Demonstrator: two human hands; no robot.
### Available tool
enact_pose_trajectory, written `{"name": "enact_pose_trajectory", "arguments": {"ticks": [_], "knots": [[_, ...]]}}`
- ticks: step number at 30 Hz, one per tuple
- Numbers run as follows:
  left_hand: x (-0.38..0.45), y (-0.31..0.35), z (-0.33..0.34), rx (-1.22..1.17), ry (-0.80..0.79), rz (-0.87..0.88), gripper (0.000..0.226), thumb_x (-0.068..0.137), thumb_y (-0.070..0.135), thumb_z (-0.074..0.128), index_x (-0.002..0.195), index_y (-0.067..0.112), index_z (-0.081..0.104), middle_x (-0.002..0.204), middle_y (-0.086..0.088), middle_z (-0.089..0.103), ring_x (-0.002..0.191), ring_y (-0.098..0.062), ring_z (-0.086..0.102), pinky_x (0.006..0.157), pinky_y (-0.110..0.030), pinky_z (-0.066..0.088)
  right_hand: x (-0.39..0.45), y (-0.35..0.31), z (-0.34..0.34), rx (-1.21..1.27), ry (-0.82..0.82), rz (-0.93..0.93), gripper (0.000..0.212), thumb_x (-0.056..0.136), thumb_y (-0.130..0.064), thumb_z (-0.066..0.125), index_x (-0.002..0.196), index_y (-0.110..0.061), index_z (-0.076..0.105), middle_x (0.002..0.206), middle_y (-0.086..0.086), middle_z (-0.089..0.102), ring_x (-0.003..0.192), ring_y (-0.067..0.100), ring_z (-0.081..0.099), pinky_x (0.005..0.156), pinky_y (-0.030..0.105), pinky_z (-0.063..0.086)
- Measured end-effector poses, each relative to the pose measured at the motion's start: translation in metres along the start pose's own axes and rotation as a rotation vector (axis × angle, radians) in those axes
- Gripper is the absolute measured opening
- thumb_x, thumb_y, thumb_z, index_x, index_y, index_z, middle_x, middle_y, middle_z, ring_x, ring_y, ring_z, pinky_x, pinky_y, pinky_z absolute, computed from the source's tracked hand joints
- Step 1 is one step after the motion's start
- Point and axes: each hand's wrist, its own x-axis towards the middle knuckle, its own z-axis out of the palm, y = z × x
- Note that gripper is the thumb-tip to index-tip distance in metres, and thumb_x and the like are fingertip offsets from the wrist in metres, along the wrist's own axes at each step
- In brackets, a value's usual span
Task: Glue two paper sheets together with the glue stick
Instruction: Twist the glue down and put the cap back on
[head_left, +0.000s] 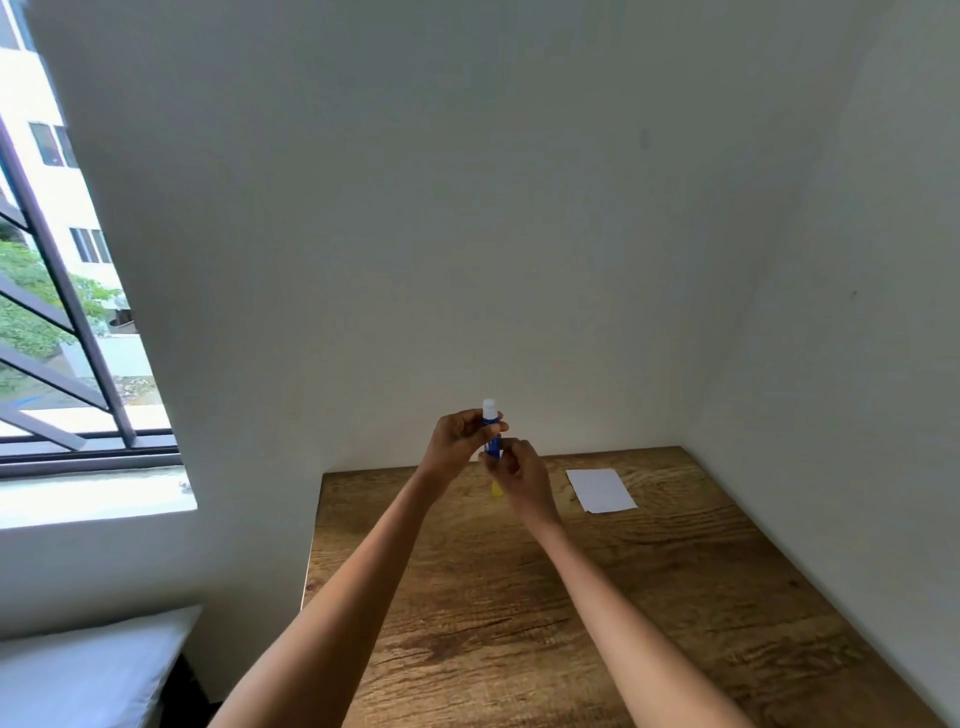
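Blue glue stick (492, 441) is held upright above the far edge of the wooden surface (571, 597), both hands on it. Left hand (460, 441) has its grip pinched round the upper barrel, just below the white top. Right hand (511, 467) has its grip closed on the lower end. Small yellow thing (497, 488) lies under the hands at the far edge, probably the cap, too small to be sure. Paper (601, 490) lies flat near the far right corner, well apart from the hands; looks like two stacked sheets, can't confirm.

Step in hand, my read: winding the glue out. Hold the barrel steady with the left, twist only the base with the right, expose a short length so it doesn't smear or snap. Then go to the paper.
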Motion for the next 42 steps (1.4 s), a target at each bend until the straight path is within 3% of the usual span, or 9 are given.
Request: {"name": "enact_pose_trajectory", "arguments": {"ticks": [4,10,16,22,25,30,36,40,42], "knots": [[0.002,0.009,-0.014,0.007,0.009,0.008,0.024,0.089,0.006,0.058,0.111,0.0,0.062,0.099,-0.008,0.069,0.09,-0.012,0.066,0.077,-0.01,0.051,0.006,-0.007,-0.001,-0.018,-0.138,-0.008,0.016,0.094,-0.032,0.05,0.101,-0.021,0.059,0.083,-0.012,0.048,0.078,0.01,0.05,0.065,0.014,0.038],[0.001,0.015,-0.017,0.024,0.033,0.028,0.024,0.088,0.008,0.059,0.111,0.002,0.063,0.096,-0.003,0.07,0.083,0.006,0.067,0.071,-0.006,0.049,0.006,-0.021,0.012,-0.085,0.093,0.017,0.02,0.084,-0.039,0.062,0.088,-0.023,0.052,0.074,-0.015,0.04,0.058,0.003,0.039,0.052,0.015,0.029],[0.0,0.015,-0.03,0.066,-0.016,0.025,0.025,0.09,0.009,0.057,0.113,0.001,0.062,0.1,-0.004,0.069,0.086,0.004,0.066,0.075,-0.008,0.05,0.002,-0.025,0.008,0.106,-0.257,0.057,0.014,0.094,-0.035,0.048,0.09,-0.023,0.053,0.072,-0.003,0.047,0.06,0.009,0.044,0.061,0.028,0.037],[-0.003,0.019,-0.022,0.037,0.0,0.051,0.024,0.087,0.007,0.06,0.111,0.002,0.063,0.096,-0.003,0.07,0.084,0.003,0.068,0.074,-0.009,0.05,0.0,-0.03,0.018,-0.062,0.153,0.031,0.025,0.082,-0.038,0.066,0.08,-0.02,0.048,0.063,-0.014,0.04,0.053,0.003,0.037,0.048,0.016,0.027],[-0.005,0.018,-0.022,0.018,-0.006,0.047,0.022,0.087,0.007,0.061,0.109,0.004,0.064,0.095,-0.005,0.07,0.084,0.0,0.068,0.073,-0.011,0.051,-0.003,-0.031,0.021,0.046,0.06,0.069,0.022,0.083,-0.036,0.065,0.077,-0.027,0.046,0.063,-0.01,0.042,0.054,0.003,0.037,0.052,0.018,0.029],[-0.009,0.014,-0.03,0.014,-0.022,0.047,0.022,0.088,0.009,0.06,0.109,0.006,0.064,0.094,-0.001,0.071,0.087,0.0,0.068,0.076,-0.011,0.052,-0.003,-0.028,0.006,0.024,-0.204,0.04,0.032,0.094,-0.037,0.049,0.095,-0.006,0.057,0.074,-0.001,0.049,0.063,0.007,0.043,0.062,0.028,0.032],[-0.013,0.013,-0.015,0.007,0.016,0.045,0.024,0.087,0.009,0.061,0.11,0.004,0.064,0.094,-0.003,0.071,0.085,-0.001,0.068,0.072,-0.011,0.052,-0.008,-0.026,0.018,-0.073,0.127,0.079,0.028,0.081,-0.042,0.065,0.08,-0.021,0.047,0.062,-0.012,0.043,0.052,0.003,0.037,0.049,0.018,0.027],[-0.013,0.013,-0.02,-0.003,0.015,0.046,0.024,0.087,0.007,0.06,0.111,0.001,0.063,0.097,-0.006,0.07,0.086,-0.002,0.067,0.075,-0.012,0.052,-0.008,-0.028,0.009,0.09,-0.131,0.081,0.014,0.088,-0.038,0.058,0.082,-0.028,0.049,0.069,-0.008,0.046,0.06,0.006,0.042,0.056,0.017,0.035],[-0.013,0.012,-0.023,0.003,0.005,0.049,0.023,0.088,0.007,0.059,0.11,0.002,0.063,0.097,-0.006,0.07,0.086,-0.002,0.067,0.076,-0.012,0.052,-0.008,-0.028,0.002,0.083,-0.243,0.053,0.017,0.092,-0.039,0.05,0.079,-0.028,0.049,0.069,-0.006,0.044,0.06,0.009,0.042,0.06,0.027,0.035]]}}
